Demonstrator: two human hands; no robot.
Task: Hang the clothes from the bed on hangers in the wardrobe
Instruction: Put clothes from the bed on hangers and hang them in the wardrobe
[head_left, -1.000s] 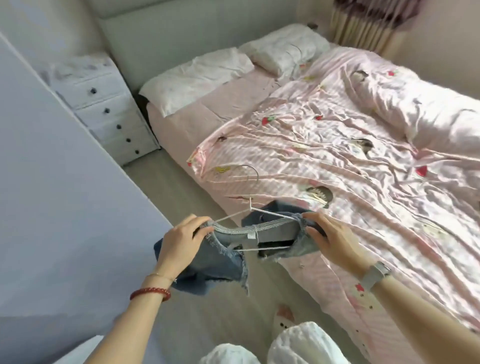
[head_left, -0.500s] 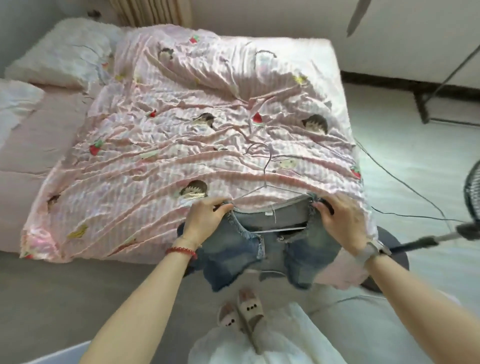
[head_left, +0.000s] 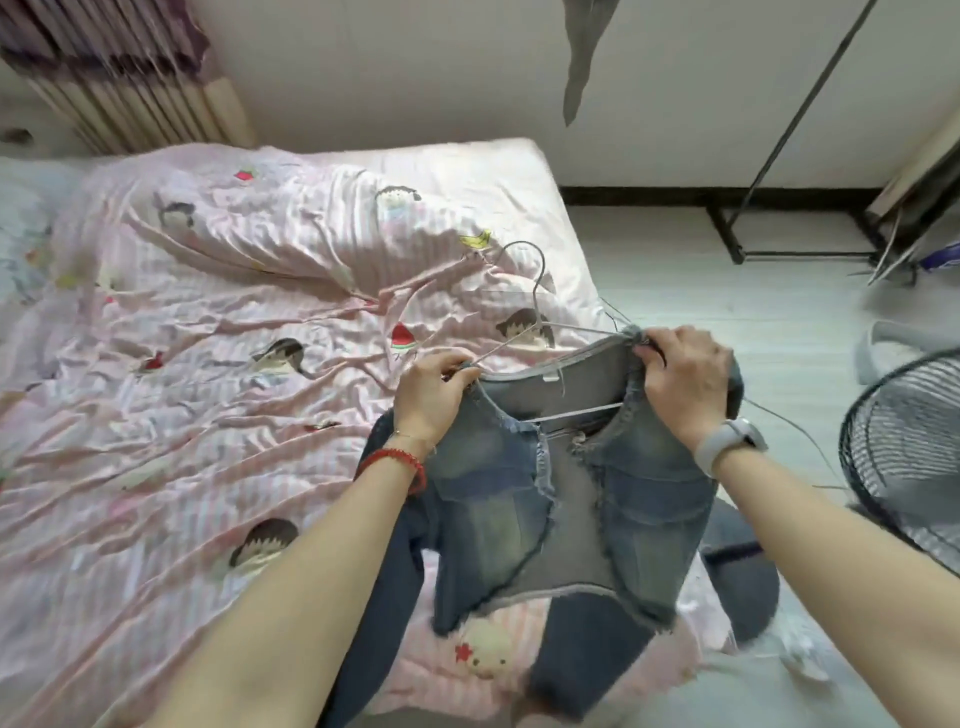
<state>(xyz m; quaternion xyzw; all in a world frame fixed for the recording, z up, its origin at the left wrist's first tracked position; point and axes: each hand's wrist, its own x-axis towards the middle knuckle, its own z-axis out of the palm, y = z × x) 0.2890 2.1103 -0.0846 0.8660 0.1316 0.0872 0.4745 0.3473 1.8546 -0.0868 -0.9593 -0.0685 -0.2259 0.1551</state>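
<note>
A faded blue denim garment with frayed edges hangs between my hands over the near right corner of the bed. A thin metal wire hanger sits inside its neck, hook pointing away from me over the pink quilt. My left hand pinches the garment's left shoulder together with the hanger's left arm. My right hand grips the right shoulder at the hanger's other end. The dark sleeves trail down below my forearms.
A black floor fan stands at the right edge, its thin cable running across the pale floor. A black metal rack frame leans against the far wall, with a grey cloth hanging above. Curtains are at the far left.
My view has swung right, from the bed's head to its foot corner and the fan. Both hands kept their hold on the denim garment and hanger, now nearer and over the bed corner.
</note>
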